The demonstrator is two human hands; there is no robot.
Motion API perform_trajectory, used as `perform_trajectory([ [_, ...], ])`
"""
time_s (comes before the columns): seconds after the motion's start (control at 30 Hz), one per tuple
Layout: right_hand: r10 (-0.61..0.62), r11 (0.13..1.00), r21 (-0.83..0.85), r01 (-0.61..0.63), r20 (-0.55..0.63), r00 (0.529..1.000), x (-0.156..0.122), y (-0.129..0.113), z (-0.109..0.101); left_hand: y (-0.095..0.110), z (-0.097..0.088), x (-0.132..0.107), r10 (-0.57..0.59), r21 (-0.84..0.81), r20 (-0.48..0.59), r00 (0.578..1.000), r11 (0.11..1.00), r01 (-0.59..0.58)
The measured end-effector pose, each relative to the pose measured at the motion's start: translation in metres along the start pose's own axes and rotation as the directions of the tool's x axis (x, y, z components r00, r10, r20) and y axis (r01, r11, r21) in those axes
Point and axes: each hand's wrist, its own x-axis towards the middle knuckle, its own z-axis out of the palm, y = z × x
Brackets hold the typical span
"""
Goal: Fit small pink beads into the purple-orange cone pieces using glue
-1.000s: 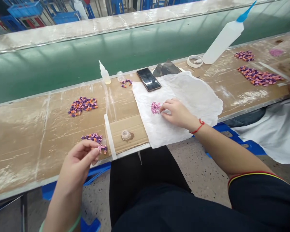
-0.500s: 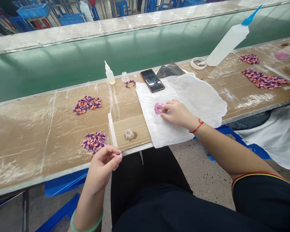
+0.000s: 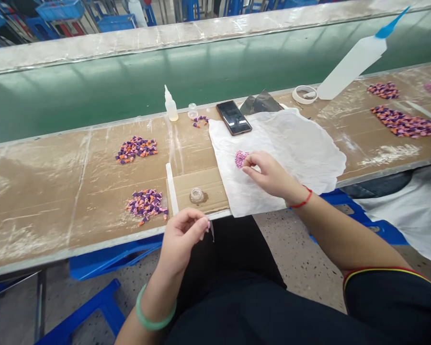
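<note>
My left hand [image 3: 183,235] is closed in front of the table's edge, thumb and fingertips pinching a small pink piece [image 3: 208,224]; most of it is hidden by the fingers. On the white cloth [image 3: 251,196], my right hand [image 3: 269,175] is pinched at the right side of a little pile of tiny pink bits [image 3: 240,158]. Whatever lies between its fingertips is too small to make out. A small clear glass jar [image 3: 197,195] stands on a cardboard piece [image 3: 215,184] between the hands. Left of it lies a pile of purple, orange and pink pieces [image 3: 147,203].
Farther back are another colourful pile [image 3: 136,147], a small dropper bottle [image 3: 171,106], a phone [image 3: 234,118], a tape roll [image 3: 304,95] and a large tilted bottle [image 3: 352,67]. A white strip [image 3: 172,189] borders the cardboard. At right, someone's white garment [image 3: 409,211] shows.
My left hand has moved right, away from the near pile, still holding the small piece. My right hand stays by the pink bits, its fingertips slightly higher on the pile. The view has shifted a little.
</note>
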Motion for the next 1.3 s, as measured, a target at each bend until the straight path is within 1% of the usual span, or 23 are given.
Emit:
perform_trajectory([
  [0.03, -0.019, 0.989, 0.148, 0.021, -0.011, 1.0, -0.005, -0.012, -0.002, 0.0, 0.007, 0.002, 0.02, -0.012, 0.017, 1.0, 1.0, -0.02],
  [0.07, -0.045, 0.959, 0.278, 0.051, -0.026, 0.999, -0.01, -0.024, -0.004, 0.0, 0.014, 0.004, 0.043, -0.032, 0.04, 0.998, 0.999, -0.042],
  [0.1, -0.079, 0.926, 0.365, 0.094, -0.057, 0.995, -0.016, -0.037, -0.004, 0.0, 0.02, 0.005, 0.066, -0.056, 0.067, 0.996, 0.997, -0.062],
  [0.17, -0.147, 0.884, 0.424, 0.196, -0.146, 0.978, -0.025, -0.06, -0.003, 0.0, 0.031, 0.008, 0.106, -0.1, 0.121, 0.987, 0.991, -0.094],
  [0.27, -0.219, 0.875, 0.371, 0.311, -0.271, 0.938, -0.033, -0.082, 0.002, -0.002, 0.04, 0.005, 0.163, -0.157, 0.156, 0.974, 0.978, -0.138],
  [0.37, -0.306, 0.883, 0.239, 0.404, -0.359, 0.882, -0.035, -0.09, 0.005, -0.004, 0.042, -0.001, 0.243, -0.192, 0.156, 0.957, 0.958, -0.212],
  [0.43, -0.357, 0.873, 0.178, 0.453, -0.399, 0.844, -0.034, -0.091, 0.004, -0.004, 0.042, -0.005, 0.262, -0.187, 0.157, 0.952, 0.954, -0.232],
  [0.53, -0.389, 0.852, 0.181, 0.492, -0.41, 0.825, -0.034, -0.089, -0.001, -0.001, 0.041, -0.009, 0.224, -0.18, 0.162, 0.961, 0.964, -0.194],
  [0.6, -0.442, 0.83, 0.171, 0.531, -0.379, 0.813, -0.034, -0.087, -0.005, 0.002, 0.04, -0.009, 0.18, -0.209, 0.169, 0.969, 0.967, -0.143],
  [0.7, -0.552, 0.784, 0.089, 0.614, -0.353, 0.755, -0.036, -0.085, -0.009, 0.008, 0.04, -0.01, 0.059, -0.296, 0.215, 0.975, 0.955, 0.007],
  [0.77, -0.576, 0.774, 0.032, 0.632, -0.378, 0.725, -0.039, -0.086, -0.01, 0.012, 0.04, -0.011, -0.024, -0.349, 0.249, 0.968, 0.93, 0.113],
  [0.83, -0.544, 0.79, 0.03, 0.612, -0.425, 0.723, -0.043, -0.09, -0.007, 0.014, 0.043, -0.012, -0.066, -0.381, 0.254, 0.965, 0.91, 0.163],
  [0.87, -0.506, 0.803, 0.067, 0.592, -0.448, 0.737, -0.045, -0.092, -0.005, 0.015, 0.044, -0.012, -0.069, -0.388, 0.244, 0.967, 0.907, 0.162],
  [0.9, -0.45, 0.814, 0.138, 0.564, -0.464, 0.763, -0.047, -0.095, -0.001, 0.016, 0.045, -0.012, -0.059, -0.391, 0.229, 0.972, 0.909, 0.147],
  [0.97, -0.295, 0.804, 0.353, 0.478, -0.461, 0.837, -0.051, -0.101, 0.008, 0.016, 0.047, -0.012, -0.01, -0.379, 0.185, 0.983, 0.922, 0.081],
  [1.0, -0.211, 0.776, 0.467, 0.425, -0.443, 0.872, -0.053, -0.105, 0.014, 0.014, 0.047, -0.011, 0.024, -0.364, 0.158, 0.987, 0.931, 0.035],
  [1.03, -0.132, 0.736, 0.565, 0.374, -0.423, 0.897, -0.055, -0.108, 0.02, 0.012, 0.047, -0.01, 0.061, -0.346, 0.13, 0.99, 0.938, -0.013],
  [1.07, -0.061, 0.693, 0.64, 0.333, -0.409, 0.911, -0.057, -0.111, 0.026, 0.01, 0.047, -0.009, 0.098, -0.327, 0.106, 0.99, 0.943, -0.058],
  [1.13, 0.048, 0.617, 0.73, 0.294, -0.407, 0.912, -0.06, -0.117, 0.039, 0.004, 0.047, -0.007, 0.165, -0.289, 0.069, 0.984, 0.947, -0.138],
  [1.2, 0.122, 0.563, 0.78, 0.274, -0.406, 0.906, -0.062, -0.121, 0.048, 0.0, 0.047, -0.006, 0.238, -0.246, 0.027, 0.971, 0.943, -0.225],
  [1.23, 0.143, 0.541, 0.798, 0.263, -0.396, 0.907, -0.063, -0.122, 0.05, 0.0, 0.047, -0.007, 0.277, -0.214, 0.004, 0.961, 0.939, -0.27],
  [1.3, 0.147, 0.518, 0.822, 0.237, -0.358, 0.922, -0.062, -0.122, 0.05, 0.001, 0.046, -0.008, 0.344, -0.126, -0.039, 0.938, 0.93, -0.347],
])
